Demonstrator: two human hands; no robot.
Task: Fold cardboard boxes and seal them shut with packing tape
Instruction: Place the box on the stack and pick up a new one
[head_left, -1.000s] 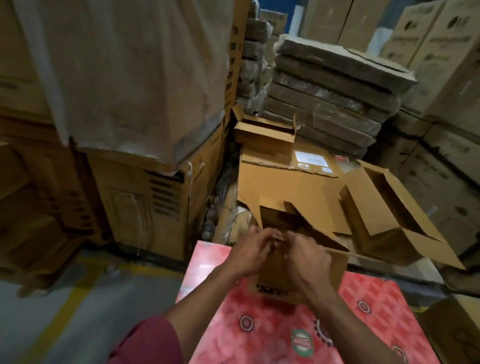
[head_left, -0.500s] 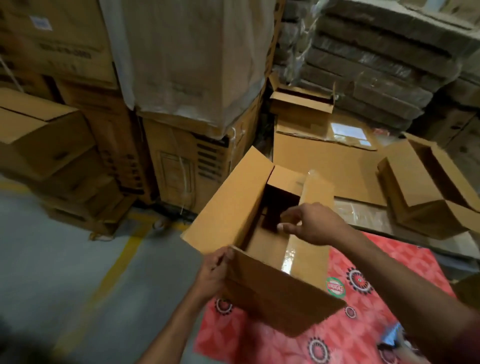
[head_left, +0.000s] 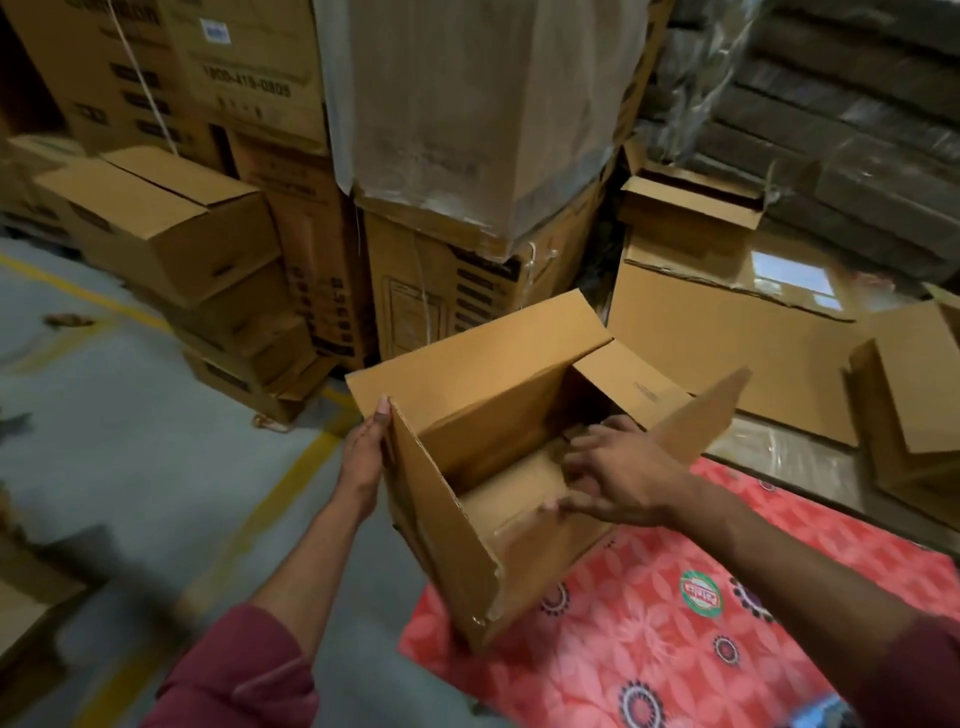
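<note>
An open brown cardboard box (head_left: 467, 545) is tilted toward me above the edge of a red patterned mat (head_left: 675, 623), its top flaps spread outward. My left hand (head_left: 363, 457) holds the box's left outer wall, thumb pointing up along the corner edge; its fingers are hidden behind the wall. My right hand (head_left: 618, 478) reaches inside the box with fingers spread and straight, pressing on an inner bottom flap. No packing tape is in view.
Flat cardboard sheets (head_left: 717, 353) lie behind the box, and another open box (head_left: 909, 410) sits at the right. Closed boxes (head_left: 171, 223) are stacked at the left, tall wrapped cartons (head_left: 441, 291) straight ahead. A grey floor with a yellow line (head_left: 260, 509) lies to the left.
The box has been opened up from flat and swung left toward me. My left hand moved to its left wall and my right hand went down inside it.
</note>
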